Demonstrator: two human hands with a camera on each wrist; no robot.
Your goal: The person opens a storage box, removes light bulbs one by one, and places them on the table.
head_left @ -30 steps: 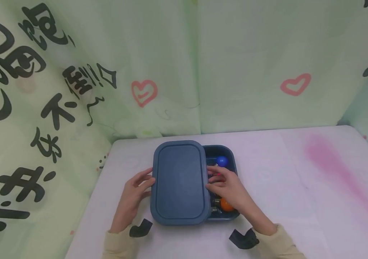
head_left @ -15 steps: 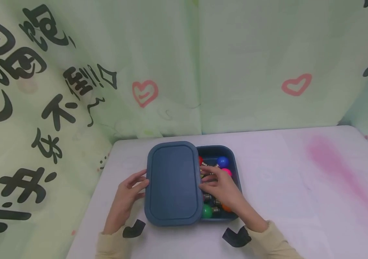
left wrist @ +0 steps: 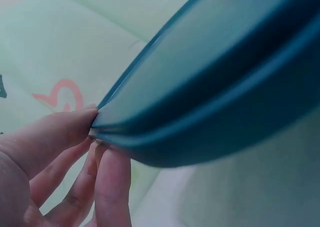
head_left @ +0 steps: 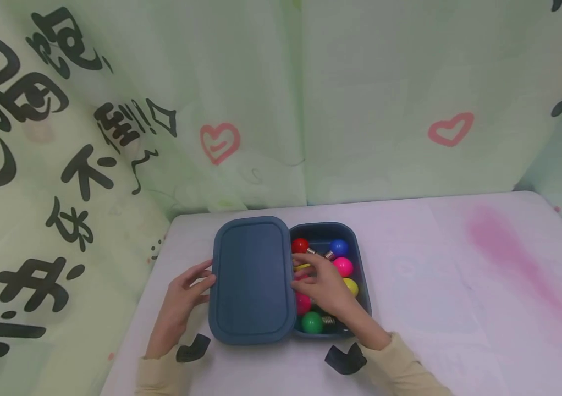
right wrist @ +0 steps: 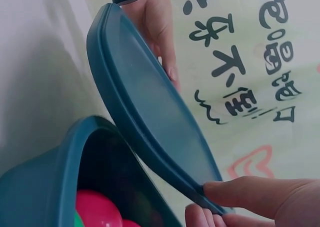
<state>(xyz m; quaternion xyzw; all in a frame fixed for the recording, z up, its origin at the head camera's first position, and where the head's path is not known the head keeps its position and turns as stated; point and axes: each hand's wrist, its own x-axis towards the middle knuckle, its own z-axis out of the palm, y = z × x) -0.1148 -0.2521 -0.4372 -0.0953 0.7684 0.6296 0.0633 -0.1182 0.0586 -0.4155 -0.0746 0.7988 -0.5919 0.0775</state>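
My left hand (head_left: pixel 176 305) pinches the left edge of a dark blue rounded lid (head_left: pixel 253 280) between thumb and fingertips. On the lid's right edge, my right hand (head_left: pixel 329 287) holds it the same way, reaching across the box. The lid is off a matching blue box (head_left: pixel 324 231); in the right wrist view it hovers tilted just beside the box rim (right wrist: pixel 65 152). Inside the box lie several coloured bulbs with screw bases: a red bulb (head_left: pixel 299 245), a blue bulb (head_left: pixel 339 247), a pink bulb (head_left: pixel 343 267), a yellow bulb (head_left: pixel 351 287) and a green bulb (head_left: pixel 312 323). My right hand hides part of the contents.
Box and lid are over a white tabletop (head_left: pixel 424 297) with a pink smear (head_left: pixel 508 253) on its right part. A pale green curtain (head_left: pixel 365 110) with hearts and dark lettering hangs behind and to the left.
Both hands have carried the lid leftward, from covering most of the box to beside it. More bulbs now show, while the box stays in place.
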